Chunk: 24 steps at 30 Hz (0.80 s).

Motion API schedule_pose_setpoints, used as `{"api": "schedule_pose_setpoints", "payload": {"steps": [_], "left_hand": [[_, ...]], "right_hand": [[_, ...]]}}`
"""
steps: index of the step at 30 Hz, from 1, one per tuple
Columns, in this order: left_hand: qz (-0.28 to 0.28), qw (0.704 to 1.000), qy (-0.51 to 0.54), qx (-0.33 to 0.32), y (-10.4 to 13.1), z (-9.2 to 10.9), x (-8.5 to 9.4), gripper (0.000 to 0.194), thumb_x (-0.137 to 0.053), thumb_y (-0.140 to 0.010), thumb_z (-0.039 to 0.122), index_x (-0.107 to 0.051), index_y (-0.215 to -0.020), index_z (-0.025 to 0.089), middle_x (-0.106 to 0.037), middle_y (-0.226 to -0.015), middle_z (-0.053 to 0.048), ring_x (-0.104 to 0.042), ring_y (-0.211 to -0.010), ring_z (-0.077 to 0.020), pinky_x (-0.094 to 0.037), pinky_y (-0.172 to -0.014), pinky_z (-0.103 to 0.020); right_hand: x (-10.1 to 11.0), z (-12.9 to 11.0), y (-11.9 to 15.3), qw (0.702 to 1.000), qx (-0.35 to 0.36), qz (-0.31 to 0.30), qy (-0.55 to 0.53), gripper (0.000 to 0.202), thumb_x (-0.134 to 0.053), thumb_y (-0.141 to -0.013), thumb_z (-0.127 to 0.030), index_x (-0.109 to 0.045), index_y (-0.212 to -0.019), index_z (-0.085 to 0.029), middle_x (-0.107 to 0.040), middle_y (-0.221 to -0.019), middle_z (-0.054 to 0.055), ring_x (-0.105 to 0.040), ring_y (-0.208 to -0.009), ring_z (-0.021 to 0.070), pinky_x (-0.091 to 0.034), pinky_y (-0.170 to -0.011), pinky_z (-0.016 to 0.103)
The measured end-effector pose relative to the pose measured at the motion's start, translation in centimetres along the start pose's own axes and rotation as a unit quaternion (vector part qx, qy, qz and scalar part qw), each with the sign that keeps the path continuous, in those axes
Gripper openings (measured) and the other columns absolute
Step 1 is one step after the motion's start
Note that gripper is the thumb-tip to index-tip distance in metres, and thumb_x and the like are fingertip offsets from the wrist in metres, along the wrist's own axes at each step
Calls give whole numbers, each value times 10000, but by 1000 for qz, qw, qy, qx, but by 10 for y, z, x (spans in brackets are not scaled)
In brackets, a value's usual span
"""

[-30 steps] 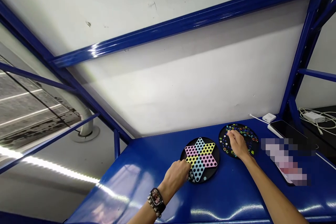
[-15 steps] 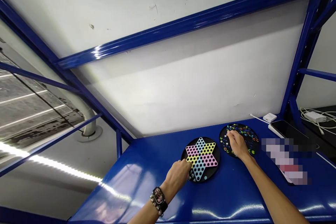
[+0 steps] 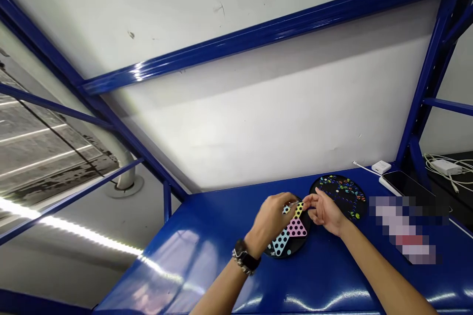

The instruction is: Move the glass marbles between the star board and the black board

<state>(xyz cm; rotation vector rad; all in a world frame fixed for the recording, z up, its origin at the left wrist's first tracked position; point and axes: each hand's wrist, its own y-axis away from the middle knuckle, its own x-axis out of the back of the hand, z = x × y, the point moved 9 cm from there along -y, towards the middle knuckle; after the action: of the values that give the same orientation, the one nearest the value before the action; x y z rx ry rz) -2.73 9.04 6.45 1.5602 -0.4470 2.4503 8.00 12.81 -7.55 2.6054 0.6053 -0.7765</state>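
Note:
A star-shaped Chinese checkers board [image 3: 296, 228] in pink, yellow and blue lies on a round black tray on the blue table. Above its far part is my left hand [image 3: 271, 214], palm down, fingers pinched on a small glassy marble [image 3: 294, 204]. This hand covers the board's left side. My right hand [image 3: 327, 212] is turned partly palm up between the two trays, fingers loosely curled and thumb apart, its fingertips close to the marble. I see nothing in it. Behind it, a second round black tray [image 3: 342, 200] holds several coloured marbles [image 3: 345, 184].
A dark phone-like device [image 3: 402, 183] and a white charger [image 3: 381, 167] lie at the right, beside a blurred-out item [image 3: 402, 234]. Tangled white cables [image 3: 449, 163] sit beyond the blue frame post. A white panel [image 3: 258, 123] with blue beams stands behind the table.
My left hand has risen from the board's left edge to above its far part. My right hand has left the marble tray, moved left toward it, and opened its fingers.

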Motion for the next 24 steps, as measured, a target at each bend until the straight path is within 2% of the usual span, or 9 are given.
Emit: {"api": "schedule_pose_setpoints", "payload": {"steps": [3,5,7,9,11,13,15,18,24], "left_hand": [[-19,998,26,-47,-18,31,-25,208,-532,-958,261,-724,-1034,232,-760,-1025,-20,-694,-918,-169,-498,-839,-269],[-28,997,27,-69,-25,41,-35,237,-509,-972,255,-717,-1084,239,-744,-1084,-30,-691,-950,-177,-504,-854,-280],[-15,997,18,-72,-24,38,-33,255,-483,-986,273,-703,-1111,241,-725,-1135,-41,-682,-991,-182,-505,-870,-287],[-7,999,-9,-42,-17,20,-23,264,-456,-994,293,-705,-1065,240,-727,-1106,-40,-681,-979,-180,-501,-855,-283],[-42,998,-52,21,-4,-11,-16,258,-455,-979,289,-708,-969,244,-744,-1003,-24,-689,-901,-171,-492,-778,-267],[-145,980,-98,95,19,-45,-21,173,-541,-903,272,-708,-863,246,-760,-924,-6,-698,-823,-174,-467,-692,-256],[-205,958,-136,147,43,-72,-22,111,-604,-841,284,-707,-828,245,-770,-907,-3,-706,-814,-186,-446,-666,-257],[-224,940,-178,186,69,-92,-26,118,-665,-789,334,-709,-840,237,-773,-916,-27,-714,-844,-219,-436,-667,-272],[-207,933,-212,203,82,-98,-46,126,-613,-838,288,-703,-908,233,-763,-995,-63,-720,-918,-256,-460,-714,-307]], "right_hand": [[-12,8,1,992,-42,-54,-105,438,-443,-959,-568,-619,-839,-184,-574,-645,-8,-354,-371,57,-136,-347,181],[-1,8,-3,989,-44,-23,-141,363,-481,-963,-490,-607,-813,-185,-512,-574,-40,-281,-348,42,-125,-338,169],[19,4,-7,989,-30,29,-143,292,-533,-942,-420,-606,-793,-180,-512,-570,-45,-236,-344,29,-128,-337,166],[45,-7,-8,989,13,100,-110,258,-588,-901,-403,-614,-770,-182,-536,-592,-33,-270,-359,36,-160,-344,179],[74,-24,-2,975,79,207,-27,280,-612,-867,-443,-628,-740,-194,-595,-651,1,-410,-431,78,-261,-381,207],[94,-47,13,933,143,314,99,324,-576,-865,-495,-654,-736,-208,-688,-804,54,-590,-647,162,-418,-518,260],[98,-65,25,882,180,374,224,378,-497,-883,-534,-684,-779,-222,-729,-988,82,-641,-932,255,-485,-756,344],[89,-76,31,842,195,379,330,437,-411,-893,-567,-699,-885,-238,-722,-1107,88,-590,-1130,317,-414,-961,433],[76,-72,25,815,203,354,411,431,-366,-901,-572,-626,-789,-247,-707,-1077,73,-585,-1079,302,-393,-947,438]]}}
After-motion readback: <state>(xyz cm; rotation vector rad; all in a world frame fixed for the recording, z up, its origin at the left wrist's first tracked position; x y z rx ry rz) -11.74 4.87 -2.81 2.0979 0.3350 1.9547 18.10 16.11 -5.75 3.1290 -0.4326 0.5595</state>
